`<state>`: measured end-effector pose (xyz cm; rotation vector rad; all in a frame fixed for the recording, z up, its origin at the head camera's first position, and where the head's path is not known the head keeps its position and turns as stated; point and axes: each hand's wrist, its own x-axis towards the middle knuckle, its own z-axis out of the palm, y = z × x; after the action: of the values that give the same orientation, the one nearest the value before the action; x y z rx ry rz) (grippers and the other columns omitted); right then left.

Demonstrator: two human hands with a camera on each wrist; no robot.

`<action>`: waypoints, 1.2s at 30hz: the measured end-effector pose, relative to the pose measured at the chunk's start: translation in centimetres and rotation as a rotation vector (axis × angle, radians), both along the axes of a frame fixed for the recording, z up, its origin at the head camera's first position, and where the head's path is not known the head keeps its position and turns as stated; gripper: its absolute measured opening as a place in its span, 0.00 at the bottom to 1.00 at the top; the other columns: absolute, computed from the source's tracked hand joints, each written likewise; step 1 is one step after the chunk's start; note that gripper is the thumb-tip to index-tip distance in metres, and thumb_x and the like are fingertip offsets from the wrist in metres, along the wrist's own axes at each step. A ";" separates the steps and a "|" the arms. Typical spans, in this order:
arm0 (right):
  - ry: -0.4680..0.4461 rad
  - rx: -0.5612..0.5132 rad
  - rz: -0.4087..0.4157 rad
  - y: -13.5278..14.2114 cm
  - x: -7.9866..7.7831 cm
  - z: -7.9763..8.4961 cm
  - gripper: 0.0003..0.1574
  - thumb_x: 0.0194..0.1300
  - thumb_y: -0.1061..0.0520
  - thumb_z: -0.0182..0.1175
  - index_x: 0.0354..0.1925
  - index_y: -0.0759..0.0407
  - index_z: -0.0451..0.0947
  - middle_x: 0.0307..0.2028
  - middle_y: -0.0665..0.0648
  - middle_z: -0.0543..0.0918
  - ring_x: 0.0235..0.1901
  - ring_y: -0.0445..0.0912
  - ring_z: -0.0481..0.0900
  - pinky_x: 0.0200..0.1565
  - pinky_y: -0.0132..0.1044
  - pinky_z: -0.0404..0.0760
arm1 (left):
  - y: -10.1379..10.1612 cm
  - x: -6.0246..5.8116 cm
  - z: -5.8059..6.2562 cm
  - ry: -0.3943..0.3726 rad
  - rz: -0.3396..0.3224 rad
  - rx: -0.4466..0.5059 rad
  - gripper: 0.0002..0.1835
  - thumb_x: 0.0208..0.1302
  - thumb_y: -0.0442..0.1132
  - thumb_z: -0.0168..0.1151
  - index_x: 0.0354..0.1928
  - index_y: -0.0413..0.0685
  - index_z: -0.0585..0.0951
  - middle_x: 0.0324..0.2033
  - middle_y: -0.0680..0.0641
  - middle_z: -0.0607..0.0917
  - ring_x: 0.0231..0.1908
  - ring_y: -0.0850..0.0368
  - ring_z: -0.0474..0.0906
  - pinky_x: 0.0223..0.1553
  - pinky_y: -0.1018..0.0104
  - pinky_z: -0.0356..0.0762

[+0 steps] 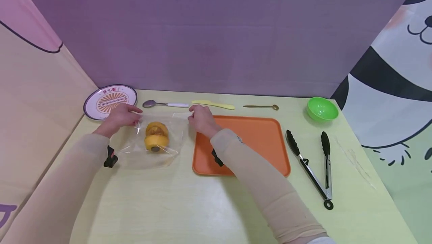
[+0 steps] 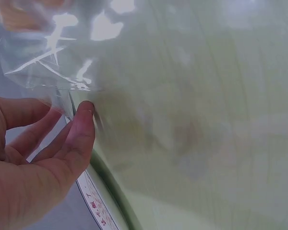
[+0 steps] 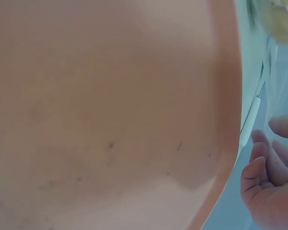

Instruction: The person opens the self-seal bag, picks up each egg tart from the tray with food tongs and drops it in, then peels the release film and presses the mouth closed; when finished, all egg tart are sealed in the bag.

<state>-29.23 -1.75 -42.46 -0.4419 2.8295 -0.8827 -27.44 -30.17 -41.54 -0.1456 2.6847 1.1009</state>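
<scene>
A clear plastic bag (image 1: 175, 139) is stretched between my two hands at the left of the table. Inside it sits a yellow-brown, bun-like item (image 1: 156, 135) with a rounded top and a dark spot low on its front. My left hand (image 1: 123, 116) pinches the bag's upper left corner; in the left wrist view its thumb and fingers (image 2: 81, 124) close on the film. At the opposite upper corner, my right hand (image 1: 202, 119) pinches the edge between thumb and fingertips. In the right wrist view, that hand (image 3: 273, 177) shows beside the bag's thin film.
Behind the left hand lies a white patterned plate (image 1: 92, 105). A spoon (image 1: 175, 105), a yellow knife (image 1: 212, 104) and a small brass-coloured spoon (image 1: 260, 106) line the back. An orange tray (image 1: 256, 135) lies under the right forearm. Tongs (image 1: 314, 176) and a green bowl (image 1: 322, 109) are at right.
</scene>
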 end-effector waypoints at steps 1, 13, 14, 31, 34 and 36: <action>-0.004 0.001 0.002 0.0 0.0 0.0 0.22 0.66 0.54 0.56 0.58 0.55 0.74 0.37 0.51 0.84 0.32 0.40 0.80 0.34 0.29 0.79 | 0.1 0.0 0.0 -0.005 0.000 -0.010 0.19 0.63 0.36 0.55 0.54 0.32 0.75 0.31 0.45 0.84 0.26 0.63 0.77 0.30 0.72 0.79; 0.012 0.046 0.012 0.8 0.2 0.2 0.25 0.67 0.50 0.55 0.60 0.56 0.71 0.49 0.55 0.81 0.45 0.45 0.80 0.44 0.35 0.80 | 0.1 0.4 0.4 0.015 -0.018 -0.113 0.21 0.64 0.38 0.50 0.54 0.32 0.75 0.43 0.35 0.83 0.29 0.60 0.80 0.30 0.72 0.77; 0.013 0.043 0.011 1.0 0.2 0.2 0.25 0.67 0.50 0.55 0.60 0.56 0.71 0.49 0.55 0.81 0.45 0.45 0.79 0.44 0.36 0.80 | 0.1 0.4 0.5 0.029 -0.023 -0.132 0.21 0.64 0.39 0.51 0.54 0.33 0.76 0.41 0.36 0.83 0.28 0.61 0.80 0.30 0.72 0.77; 0.136 0.127 0.191 10.9 1.4 2.2 0.32 0.67 0.44 0.53 0.65 0.55 0.66 0.60 0.57 0.73 0.59 0.51 0.69 0.59 0.46 0.70 | 1.3 2.9 2.1 0.357 -0.164 -0.279 0.30 0.69 0.57 0.45 0.55 0.37 0.77 0.48 0.33 0.81 0.48 0.35 0.77 0.46 0.42 0.72; 0.146 0.149 0.212 14.0 2.9 2.7 0.35 0.68 0.40 0.50 0.67 0.55 0.62 0.64 0.57 0.68 0.65 0.53 0.62 0.65 0.49 0.63 | 1.4 4.1 2.6 0.373 -0.193 -0.299 0.34 0.69 0.60 0.43 0.61 0.37 0.71 0.56 0.32 0.75 0.56 0.33 0.70 0.55 0.40 0.66; 0.164 0.174 0.219 16.0 3.9 2.8 0.38 0.68 0.38 0.49 0.68 0.56 0.59 0.66 0.59 0.65 0.66 0.55 0.59 0.66 0.51 0.60 | 1.6 5.2 2.9 0.374 -0.216 -0.315 0.36 0.69 0.60 0.41 0.65 0.37 0.65 0.61 0.30 0.68 0.61 0.31 0.62 0.60 0.37 0.58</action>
<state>-25.32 14.26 -39.64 -0.8144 2.8956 -0.5780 -22.21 -28.53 -38.59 0.3224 3.0958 0.6911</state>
